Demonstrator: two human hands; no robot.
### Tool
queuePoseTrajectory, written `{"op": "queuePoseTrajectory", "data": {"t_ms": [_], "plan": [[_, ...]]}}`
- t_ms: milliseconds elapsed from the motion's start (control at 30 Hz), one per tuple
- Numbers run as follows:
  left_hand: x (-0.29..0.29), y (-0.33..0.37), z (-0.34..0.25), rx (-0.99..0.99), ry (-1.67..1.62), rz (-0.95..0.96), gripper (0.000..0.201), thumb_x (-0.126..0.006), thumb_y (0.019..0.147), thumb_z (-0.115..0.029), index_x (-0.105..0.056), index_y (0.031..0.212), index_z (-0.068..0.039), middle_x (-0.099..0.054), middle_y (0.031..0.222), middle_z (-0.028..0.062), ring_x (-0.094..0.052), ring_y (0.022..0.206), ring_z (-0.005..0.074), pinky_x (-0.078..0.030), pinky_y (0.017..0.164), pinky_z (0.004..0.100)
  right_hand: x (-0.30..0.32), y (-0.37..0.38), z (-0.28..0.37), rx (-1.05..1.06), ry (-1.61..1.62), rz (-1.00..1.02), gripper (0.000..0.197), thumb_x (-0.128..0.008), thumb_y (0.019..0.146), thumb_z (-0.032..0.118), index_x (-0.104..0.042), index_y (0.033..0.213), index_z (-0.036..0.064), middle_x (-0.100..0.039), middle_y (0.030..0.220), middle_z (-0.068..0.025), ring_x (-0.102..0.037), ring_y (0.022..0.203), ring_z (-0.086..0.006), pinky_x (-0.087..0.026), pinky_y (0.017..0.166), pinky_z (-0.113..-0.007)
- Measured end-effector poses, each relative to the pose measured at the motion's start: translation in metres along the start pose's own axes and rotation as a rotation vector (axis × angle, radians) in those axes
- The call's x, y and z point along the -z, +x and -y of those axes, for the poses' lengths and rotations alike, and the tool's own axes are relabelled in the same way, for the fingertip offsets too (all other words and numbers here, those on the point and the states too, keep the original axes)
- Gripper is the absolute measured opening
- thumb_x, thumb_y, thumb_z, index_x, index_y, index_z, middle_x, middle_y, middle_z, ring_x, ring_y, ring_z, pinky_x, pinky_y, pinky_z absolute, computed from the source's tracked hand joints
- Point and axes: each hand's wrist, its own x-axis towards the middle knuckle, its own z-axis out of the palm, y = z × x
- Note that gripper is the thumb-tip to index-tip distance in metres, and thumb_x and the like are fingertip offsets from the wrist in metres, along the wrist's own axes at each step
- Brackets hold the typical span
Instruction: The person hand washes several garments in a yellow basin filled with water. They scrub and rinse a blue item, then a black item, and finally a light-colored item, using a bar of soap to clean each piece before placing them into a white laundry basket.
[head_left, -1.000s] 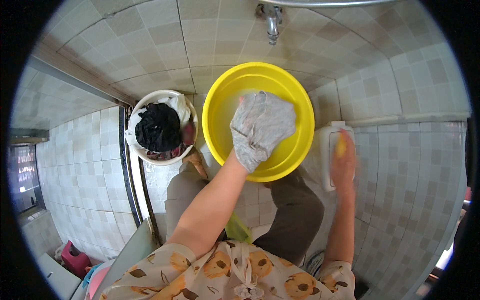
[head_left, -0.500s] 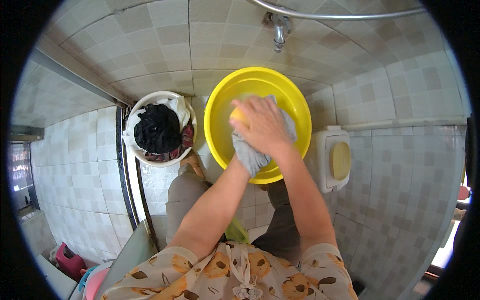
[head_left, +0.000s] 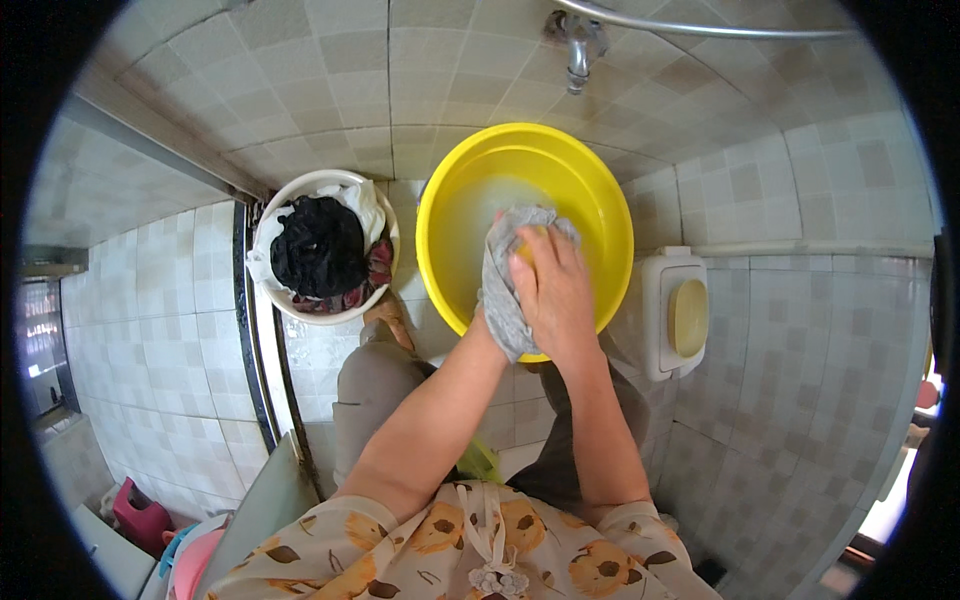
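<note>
Over the yellow basin (head_left: 607,300), a wet grey cloth (head_left: 505,290) is draped around my left hand (head_left: 486,331). That hand is mostly hidden under the fabric, but it bears the cloth from below. My right hand (head_left: 556,292) lies on top with bent fingers, gripping a yellow bar of soap (head_left: 524,246) against the cloth. Only a bit of the soap shows beside the fingers. Cloudy, whitish water (head_left: 500,192) sits in the basin beyond my hands.
A white basin (head_left: 341,318) with black, white and dark red laundry (head_left: 318,247) stands left of the yellow one. A metal tap (head_left: 577,65) is on the wall ahead. On the right is a white box (head_left: 655,316) with a yellowish oval part. My knees flank the yellow basin.
My right hand, with the soap, has slid along the cloth, back toward me and to the right. More of the cloth and water shows. The view has shifted slightly.
</note>
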Motion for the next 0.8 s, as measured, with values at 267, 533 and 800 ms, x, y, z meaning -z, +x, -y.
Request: {"op": "queuePoseTrajectory", "data": {"t_ms": [267, 533, 800], "plan": [[-0.007, 0.009, -0.018, 0.423, -1.243, 0.011, 0.045, -0.036, 0.093, -0.042, -0.041, 0.126, -0.012, -0.046, 0.125, 0.0072, -0.042, 0.115, 0.0218, -0.030, 0.101, 0.0355, -0.011, 0.012, -0.061, 0.077, 0.080, -0.120, 0.047, -0.048, 0.086, 0.030, -0.041, 0.127, 0.0087, -0.050, 0.117, -0.0232, -0.045, 0.111, -0.0366, -0.035, 0.094, -0.042], [-0.006, 0.008, -0.018, 0.487, -1.518, 0.205, 0.038, -0.039, 0.093, -0.033, -0.044, 0.122, -0.009, -0.051, 0.118, 0.0071, -0.047, 0.109, 0.0191, -0.033, 0.099, 0.0295, -0.015, 0.033, -0.122, -0.417, 0.442, -0.266, 0.050, -0.048, 0.088, 0.036, -0.042, 0.125, 0.0034, -0.051, 0.115, -0.0228, -0.048, 0.107, -0.0378, -0.036, 0.092, -0.041], [-0.027, 0.013, 0.002, -0.223, -1.441, 0.167, 0.046, -0.037, 0.093, -0.037, -0.032, 0.132, -0.014, -0.041, 0.129, 0.0116, -0.039, 0.120, 0.0236, -0.029, 0.103, 0.0373, 0.001, 0.026, -0.011, 0.238, -0.141, 0.231, 0.050, -0.052, 0.081, 0.039, -0.046, 0.122, 0.0107, -0.054, 0.106, -0.0197, -0.051, 0.104, -0.0312, -0.035, 0.094, -0.045]]}}
